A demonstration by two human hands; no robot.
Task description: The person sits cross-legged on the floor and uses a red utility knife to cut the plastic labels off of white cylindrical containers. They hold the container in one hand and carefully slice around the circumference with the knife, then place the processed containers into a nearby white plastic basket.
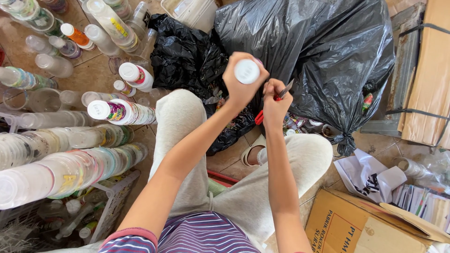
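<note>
My left hand (240, 84) grips a plastic bottle with a white cap (247, 71), held upright with the cap facing the camera. My right hand (275, 100) is closed on a cutter with a red handle (259, 117), its grey blade (286, 89) pointing up beside the bottle. Both hands are raised over my knees in light grey trousers (187, 140). The bottle's body is hidden behind my left hand.
A large full black plastic bag (323, 51) lies ahead, a smaller one (187, 56) to its left. Stacks of clear plastic cups (70, 164) and loose bottles (136, 75) fill the left. A cardboard box (351, 225) and papers (370, 175) sit at the right.
</note>
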